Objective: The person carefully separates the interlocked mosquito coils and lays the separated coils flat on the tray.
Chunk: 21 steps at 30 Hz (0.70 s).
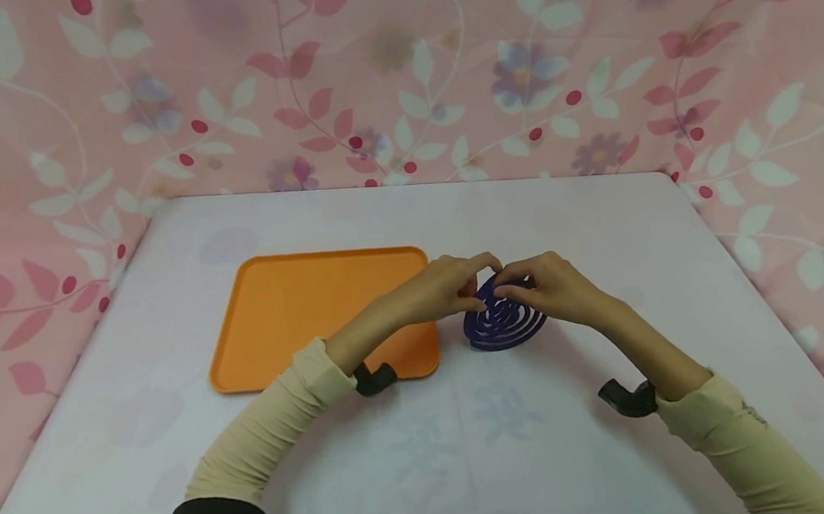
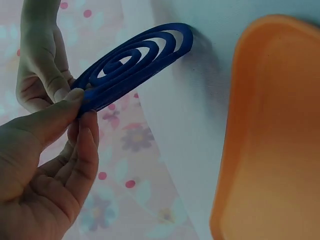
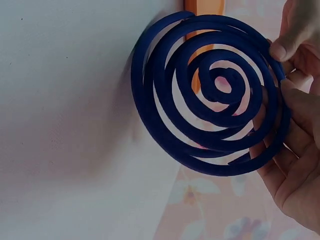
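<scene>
A dark blue mosquito coil (image 1: 507, 339), wound in flat spiral rings, is held tilted between both hands above the white table. My left hand (image 1: 438, 289) pinches its upper rim between thumb and fingers, coming in from the left. From the other side, the right hand (image 1: 560, 287) grips the rim close by, fingertips almost meeting the left ones. In the right wrist view the coil (image 3: 220, 170) faces the camera, its two intertwined strands showing gaps between them. The left wrist view shows the coil (image 2: 137, 80) nearly edge-on, with the left thumb (image 2: 65, 107) lying on its rim.
An orange rectangular tray (image 1: 296, 303) lies on the white table (image 1: 479, 468) to the left of the coil, partly covered by the left forearm. Pink floral cloth (image 1: 392, 66) hangs behind and beside the table. Each wrist wears a black device (image 1: 629, 398).
</scene>
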Available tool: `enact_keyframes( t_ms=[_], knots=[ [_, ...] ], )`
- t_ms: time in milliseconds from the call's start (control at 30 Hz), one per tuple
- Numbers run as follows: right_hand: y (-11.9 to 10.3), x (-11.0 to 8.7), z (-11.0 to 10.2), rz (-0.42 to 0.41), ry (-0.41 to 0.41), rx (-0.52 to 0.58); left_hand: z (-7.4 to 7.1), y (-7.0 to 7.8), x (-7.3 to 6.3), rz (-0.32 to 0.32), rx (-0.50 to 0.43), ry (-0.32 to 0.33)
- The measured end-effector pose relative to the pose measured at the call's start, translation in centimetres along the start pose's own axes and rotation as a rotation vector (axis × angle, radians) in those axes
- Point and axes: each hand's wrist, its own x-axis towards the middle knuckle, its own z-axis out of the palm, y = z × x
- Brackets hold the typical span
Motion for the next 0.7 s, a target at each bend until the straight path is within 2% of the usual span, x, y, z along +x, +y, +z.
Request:
enact_keyframes(
  t_ms=[167,267,333,533,700],
  knots=[
    [-0.27,-0.12,-0.07,-0.025,0.003,-0.023,-0.2,-0.37,0.04,0.072,-0.055,0.024],
    [-0.29,-0.33,-0.16,-0.033,0.01,-0.048,-0.15,-0.43,0.21,0.098,-0.021,0.038],
    [-0.3,-0.45,-0.19,-0.029,0.012,-0.06,-0.01,-0.38,0.35,0.114,0.065,0.056],
    [-0.46,-0.63,-0.19,0.0,0.015,-0.071,0.31,-0.24,0.72,0.213,0.443,0.156],
    [-0.45,-0.81,-0.16,0.016,0.036,-0.061,0.17,-0.54,0.78,0.35,0.591,0.257]
  ],
)
